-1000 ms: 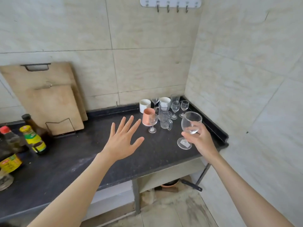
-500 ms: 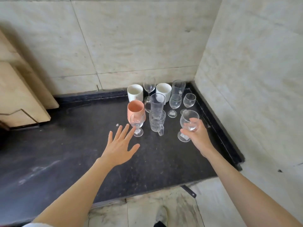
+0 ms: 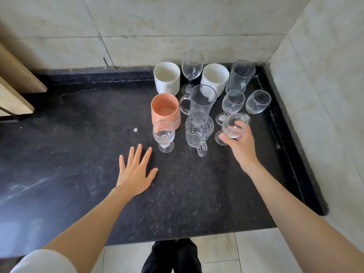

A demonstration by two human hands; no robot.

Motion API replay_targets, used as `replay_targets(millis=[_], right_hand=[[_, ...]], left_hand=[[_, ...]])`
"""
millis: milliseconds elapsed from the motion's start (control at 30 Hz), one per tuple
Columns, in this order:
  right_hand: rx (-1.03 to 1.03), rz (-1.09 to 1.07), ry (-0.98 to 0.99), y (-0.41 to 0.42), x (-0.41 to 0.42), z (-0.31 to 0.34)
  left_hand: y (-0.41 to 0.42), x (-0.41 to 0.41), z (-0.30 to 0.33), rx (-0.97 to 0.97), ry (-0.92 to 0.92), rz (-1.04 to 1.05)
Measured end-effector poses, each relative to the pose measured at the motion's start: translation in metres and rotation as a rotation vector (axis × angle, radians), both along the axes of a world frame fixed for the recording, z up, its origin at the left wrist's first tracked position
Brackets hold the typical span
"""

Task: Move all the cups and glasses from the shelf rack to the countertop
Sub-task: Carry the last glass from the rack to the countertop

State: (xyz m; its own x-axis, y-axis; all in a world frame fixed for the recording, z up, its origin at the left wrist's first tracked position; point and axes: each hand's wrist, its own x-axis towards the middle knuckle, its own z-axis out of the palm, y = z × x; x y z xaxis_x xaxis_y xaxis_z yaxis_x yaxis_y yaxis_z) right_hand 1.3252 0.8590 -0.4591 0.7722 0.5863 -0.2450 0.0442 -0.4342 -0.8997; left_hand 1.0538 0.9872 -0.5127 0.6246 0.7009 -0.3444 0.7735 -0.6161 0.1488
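My right hand (image 3: 240,143) grips a short stemmed glass (image 3: 233,126) by its bowl, its foot at or just above the black countertop (image 3: 78,154), right of a patterned glass mug (image 3: 199,132). My left hand (image 3: 136,172) hovers flat with fingers spread, just left of another small stemmed glass (image 3: 163,135). Behind stand an orange cup (image 3: 165,111), a tall glass mug (image 3: 201,101), two white cups (image 3: 167,77) (image 3: 214,78), a wine glass (image 3: 192,67), a ribbed glass mug (image 3: 240,77) and two small stemmed glasses (image 3: 232,103) (image 3: 258,101).
Tiled walls close the counter at the back and right, with a raised black rim (image 3: 283,134) along the right edge. Wooden cutting boards (image 3: 13,89) lean at the far left. The shelf rack is out of view.
The view has tilted down and closer. My right hand has lowered the glass toward the counter beside the patterned mug. My left hand has stayed open over the counter.
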Motion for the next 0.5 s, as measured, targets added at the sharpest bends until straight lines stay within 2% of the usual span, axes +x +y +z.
replay_targets(millis=[500], right_hand=[[-0.001,-0.028,0.028,0.02,0.01,-0.021]], left_hand=[[0.004,0.023,-0.033,-0.024,0.085,-0.002]])
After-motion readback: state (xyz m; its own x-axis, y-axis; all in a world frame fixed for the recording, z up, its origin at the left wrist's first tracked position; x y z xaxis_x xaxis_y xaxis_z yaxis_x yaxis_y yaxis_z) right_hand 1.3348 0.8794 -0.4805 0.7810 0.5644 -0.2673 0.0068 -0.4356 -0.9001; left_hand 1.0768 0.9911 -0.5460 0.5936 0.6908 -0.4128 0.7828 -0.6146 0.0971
